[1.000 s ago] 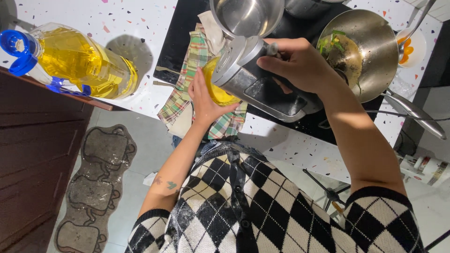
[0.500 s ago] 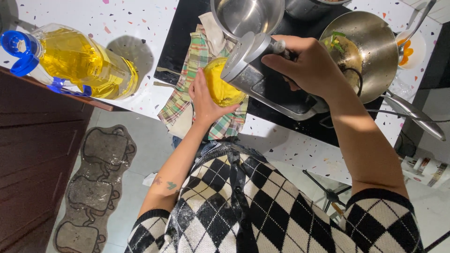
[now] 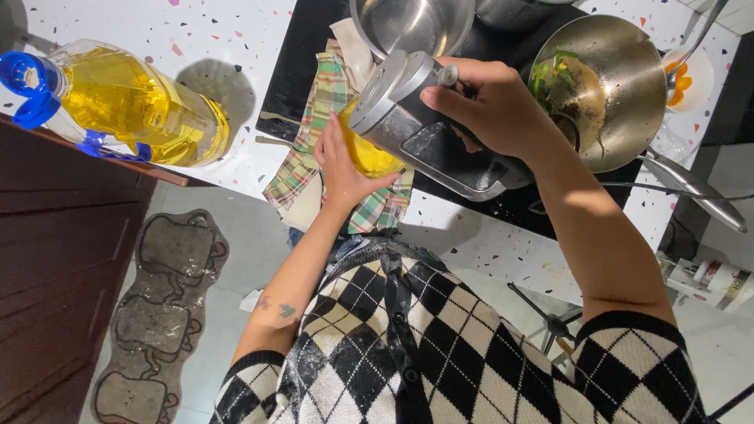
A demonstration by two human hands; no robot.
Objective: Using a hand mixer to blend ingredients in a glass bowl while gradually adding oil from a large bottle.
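My left hand cups the glass base of an oil dispenser, which is full of yellow oil. My right hand grips the dispenser's steel top and handle part. The dispenser is tilted on its side above the edge of a black cooktop. Beneath it lies a checked cloth. To the left, a large clear oil jug with a blue cap rests on its side on the speckled white counter.
A steel wok holding greens and sauce sits on the cooktop at right, its long handle pointing right. An empty steel pot stands behind the dispenser. A small white bowl is at far right. Dark cabinet and floor mat lie below.
Both hands have lifted and turned the dispenser, so its steel top now points up-left toward the pot. The oil jug and wok have not moved.
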